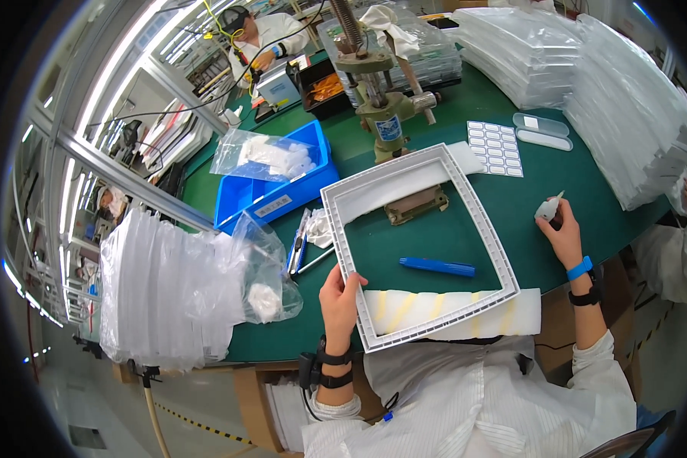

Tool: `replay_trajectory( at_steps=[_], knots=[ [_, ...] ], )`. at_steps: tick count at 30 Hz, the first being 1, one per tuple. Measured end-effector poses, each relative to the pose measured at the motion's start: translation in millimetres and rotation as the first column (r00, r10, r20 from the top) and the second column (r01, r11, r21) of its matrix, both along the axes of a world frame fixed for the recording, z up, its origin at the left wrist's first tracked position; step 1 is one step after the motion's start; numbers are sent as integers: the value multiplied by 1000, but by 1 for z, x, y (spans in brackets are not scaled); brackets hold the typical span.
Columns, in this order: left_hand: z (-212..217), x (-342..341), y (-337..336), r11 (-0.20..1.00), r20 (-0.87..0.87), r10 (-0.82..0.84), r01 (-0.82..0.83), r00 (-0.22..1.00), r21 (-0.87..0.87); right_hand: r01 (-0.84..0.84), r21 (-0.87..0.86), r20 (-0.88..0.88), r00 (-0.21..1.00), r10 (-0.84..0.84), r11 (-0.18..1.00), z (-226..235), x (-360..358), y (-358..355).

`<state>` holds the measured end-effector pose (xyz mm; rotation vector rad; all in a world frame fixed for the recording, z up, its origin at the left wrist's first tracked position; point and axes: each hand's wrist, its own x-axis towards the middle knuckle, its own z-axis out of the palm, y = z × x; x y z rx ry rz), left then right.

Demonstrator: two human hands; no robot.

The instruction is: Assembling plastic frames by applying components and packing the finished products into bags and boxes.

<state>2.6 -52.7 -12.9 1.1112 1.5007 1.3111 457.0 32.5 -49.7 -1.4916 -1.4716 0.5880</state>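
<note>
My left hand [339, 301] is closed round the left side of a white rectangular plastic frame [482, 221], thumb on top. The frame's near edge lies over a white foam strip with yellowish stripes [523, 313]; its far edge is by another white foam piece [466, 156]. Through its opening show a blue pen [437, 266] and a brownish metal block [417, 205] below the press. Out to the right, apart from the frame, my right hand [563, 235] pinches a small whitish thing with a thin pale tip [547, 209]; its kind is not clear.
A green hand press [389, 114] stands behind the frame. At left are a blue bin [229, 202] with bagged white pieces, a utility knife [298, 243] and plastic-wrapped stacks [164, 290]. Label sheet [495, 149], clear case [543, 139] and wrapped stacks [626, 114] lie right. A co-worker [263, 42] sits beyond.
</note>
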Motion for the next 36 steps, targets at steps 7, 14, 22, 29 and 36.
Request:
replay_trajectory(
  at_steps=[7,14,22,29,36],
  knots=[
    [1,-4,-17,975,-228,186,-151,956,161,146,231,125,976,-178,962,36,-28,-56],
    [8,-102,-69,818,-882,458,-336,-111,467,-143,226,35,990,139,964,71,-52,-108],
    [103,-73,-181,835,-392,490,-289,779,469,-688,346,225,721,656,638,138,-153,-130],
    [154,-52,-262,692,-242,-33,197,970,695,-810,529,538,550,639,251,150,-275,-156],
    [161,-24,-256,927,-598,-248,365,762,81,-991,47,267,132,955,124,137,-147,-194]
  ],
)
